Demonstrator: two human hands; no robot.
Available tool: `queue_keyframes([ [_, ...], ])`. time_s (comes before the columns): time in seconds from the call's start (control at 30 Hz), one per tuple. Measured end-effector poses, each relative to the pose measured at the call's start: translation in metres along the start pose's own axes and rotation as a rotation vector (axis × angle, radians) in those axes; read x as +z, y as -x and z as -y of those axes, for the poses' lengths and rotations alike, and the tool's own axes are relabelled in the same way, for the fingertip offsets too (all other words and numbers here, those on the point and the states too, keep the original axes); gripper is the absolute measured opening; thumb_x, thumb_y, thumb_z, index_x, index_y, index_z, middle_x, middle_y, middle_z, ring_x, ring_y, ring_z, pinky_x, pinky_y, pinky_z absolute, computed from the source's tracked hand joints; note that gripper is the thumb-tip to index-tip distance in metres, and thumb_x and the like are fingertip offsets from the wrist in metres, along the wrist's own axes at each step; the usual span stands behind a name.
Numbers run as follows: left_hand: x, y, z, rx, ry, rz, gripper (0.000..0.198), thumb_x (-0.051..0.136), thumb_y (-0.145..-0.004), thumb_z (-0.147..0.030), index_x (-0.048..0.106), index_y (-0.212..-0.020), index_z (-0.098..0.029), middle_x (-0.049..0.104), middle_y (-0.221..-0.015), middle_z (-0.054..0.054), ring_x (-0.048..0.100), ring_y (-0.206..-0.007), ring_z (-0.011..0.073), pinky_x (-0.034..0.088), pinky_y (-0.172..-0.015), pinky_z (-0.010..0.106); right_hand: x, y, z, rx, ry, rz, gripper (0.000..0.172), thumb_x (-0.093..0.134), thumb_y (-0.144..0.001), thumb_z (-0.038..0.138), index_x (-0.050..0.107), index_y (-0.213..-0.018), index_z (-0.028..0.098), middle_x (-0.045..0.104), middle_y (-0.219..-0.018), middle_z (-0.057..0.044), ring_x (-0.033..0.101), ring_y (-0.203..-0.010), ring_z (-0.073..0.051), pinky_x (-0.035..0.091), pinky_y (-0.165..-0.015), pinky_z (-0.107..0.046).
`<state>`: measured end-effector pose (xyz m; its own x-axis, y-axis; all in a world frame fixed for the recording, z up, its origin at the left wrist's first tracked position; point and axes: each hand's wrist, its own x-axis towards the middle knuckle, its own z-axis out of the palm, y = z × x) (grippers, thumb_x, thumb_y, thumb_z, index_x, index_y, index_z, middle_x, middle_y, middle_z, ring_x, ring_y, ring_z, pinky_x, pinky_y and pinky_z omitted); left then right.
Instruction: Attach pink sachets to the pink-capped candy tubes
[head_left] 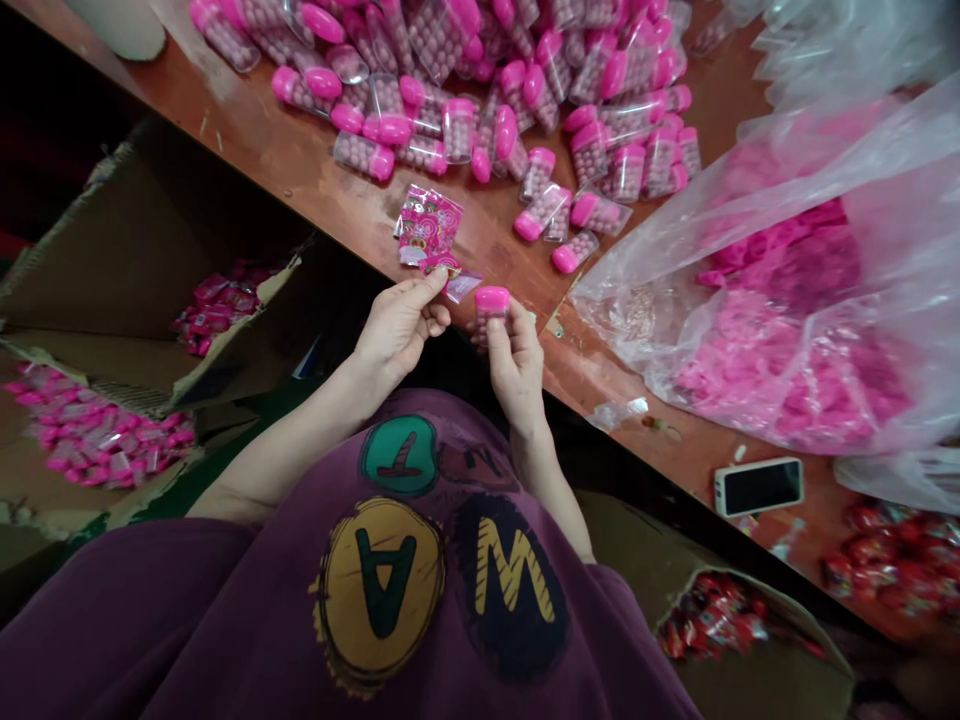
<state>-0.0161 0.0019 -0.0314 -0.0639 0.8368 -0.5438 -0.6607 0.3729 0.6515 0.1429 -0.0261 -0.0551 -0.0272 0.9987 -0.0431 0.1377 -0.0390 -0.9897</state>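
Observation:
My right hand (519, 368) is closed around a small clear candy jar (492, 300), its pink cap facing up and pale pink balls showing inside. Thumb and forefinger of my left hand (397, 328) pinch the edge of a pink printed wrapper (441, 262) at the table's edge. Just beyond lies a small stack of similar pink wrappers (427, 222), partly touching the pinched one. A small clear-and-purple piece of film (463, 286) shows between the two hands; whether a hand holds it, I cannot tell.
A large heap of pink-capped jars (450, 90) covers the back of the wooden table (300, 190). To the right sit a plastic bag of pink pieces (810, 330) and a phone (759, 487). Cardboard boxes (97, 220) stand below left, near piled jars (105, 430); another box (780, 670) is below right.

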Motion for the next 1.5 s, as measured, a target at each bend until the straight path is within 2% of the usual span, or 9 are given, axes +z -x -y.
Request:
queue_keyframes([
  [0.07,0.0,0.0,0.0,-0.004,0.004,0.001,0.03,0.084,-0.087,-0.031,0.062,-0.076,-0.014,0.06,-0.06,-0.003,0.056,-0.047,0.004,0.034,-0.042,0.017,0.001,0.002,-0.001,-0.022,0.004,-0.032,0.044,0.062,-0.098,0.058,0.064,-0.131,0.029,0.073,-0.108,-0.004,0.07,-0.089,-0.017,0.061,-0.086,-0.037],
  [0.3,0.003,0.0,0.006,-0.016,0.003,0.028,0.033,0.085,-0.086,-0.034,0.061,-0.074,-0.014,0.06,-0.058,-0.003,0.057,-0.047,0.0052,0.036,-0.044,0.017,0.009,0.007,0.007,0.069,-0.185,-0.047,0.036,0.06,-0.1,0.053,0.063,-0.126,0.028,0.075,-0.095,-0.001,0.067,-0.07,-0.012,0.058,-0.065,-0.029],
  [0.63,0.007,0.006,0.009,-0.028,-0.071,0.033,0.038,0.083,-0.087,-0.042,0.061,-0.073,-0.014,0.061,-0.054,-0.002,0.054,-0.045,0.0047,0.036,-0.045,0.017,0.013,0.012,-0.003,0.11,-0.229,-0.005,0.043,0.061,-0.1,0.053,0.056,-0.135,0.03,0.072,-0.093,-0.001,0.062,-0.061,-0.01,0.051,-0.054,-0.027],
  [0.83,0.009,0.008,0.008,-0.023,-0.123,0.051,0.043,0.082,-0.087,-0.047,0.059,-0.07,-0.015,0.061,-0.054,-0.001,0.053,-0.045,0.0046,0.035,-0.045,0.018,0.014,0.013,-0.006,0.115,-0.243,0.003,0.046,0.059,-0.1,0.057,0.048,-0.139,0.033,0.069,-0.095,0.0,0.061,-0.062,-0.011,0.049,-0.05,-0.026],
  [1.0,0.006,0.007,0.006,-0.033,-0.155,0.106,0.041,0.084,-0.085,-0.045,0.061,-0.07,-0.015,0.058,-0.051,-0.002,0.049,-0.042,0.0047,0.029,-0.042,0.019,0.014,0.012,-0.002,0.117,-0.231,0.065,0.055,0.06,-0.098,0.061,0.041,-0.142,0.034,0.066,-0.094,-0.002,0.065,-0.073,-0.015,0.048,-0.05,-0.026],
  [1.13,0.005,0.008,0.004,-0.07,-0.175,0.179,0.04,0.086,-0.084,-0.042,0.062,-0.068,-0.013,0.056,-0.052,-0.002,0.048,-0.042,0.0042,0.027,-0.041,0.019,0.011,0.01,0.0,0.138,-0.274,0.122,0.059,0.063,-0.096,0.061,0.039,-0.143,0.033,0.064,-0.086,0.001,0.058,-0.064,-0.014,0.042,-0.048,-0.026],
  [1.23,0.003,0.007,0.002,-0.133,-0.181,0.248,0.039,0.084,-0.085,-0.043,0.064,-0.07,-0.013,0.056,-0.054,-0.002,0.048,-0.043,0.0039,0.028,-0.041,0.019,0.008,0.008,-0.001,0.161,-0.302,0.153,0.064,0.066,-0.094,0.061,0.039,-0.145,0.034,0.062,-0.082,0.002,0.057,-0.063,-0.014,0.042,-0.05,-0.026],
  [1.37,0.0,0.007,0.0,-0.195,-0.21,0.299,0.042,0.083,-0.085,-0.048,0.065,-0.072,-0.013,0.059,-0.057,0.0,0.049,-0.044,0.0041,0.028,-0.041,0.019,0.007,0.008,-0.003,0.168,-0.297,0.177,0.066,0.065,-0.095,0.061,0.038,-0.148,0.034,0.062,-0.083,0.002,0.057,-0.063,-0.014,0.048,-0.055,-0.029],
  [1.5,-0.001,0.009,0.004,-0.164,-0.228,0.272,0.043,0.084,-0.083,-0.051,0.067,-0.071,-0.013,0.061,-0.057,0.001,0.046,-0.042,0.0033,0.025,-0.04,0.019,0.012,0.01,-0.006,0.05,-0.168,0.131,0.067,0.061,-0.097,0.061,0.033,-0.152,0.036,0.066,-0.088,0.001,0.062,-0.069,-0.015,0.055,-0.069,-0.034],
])
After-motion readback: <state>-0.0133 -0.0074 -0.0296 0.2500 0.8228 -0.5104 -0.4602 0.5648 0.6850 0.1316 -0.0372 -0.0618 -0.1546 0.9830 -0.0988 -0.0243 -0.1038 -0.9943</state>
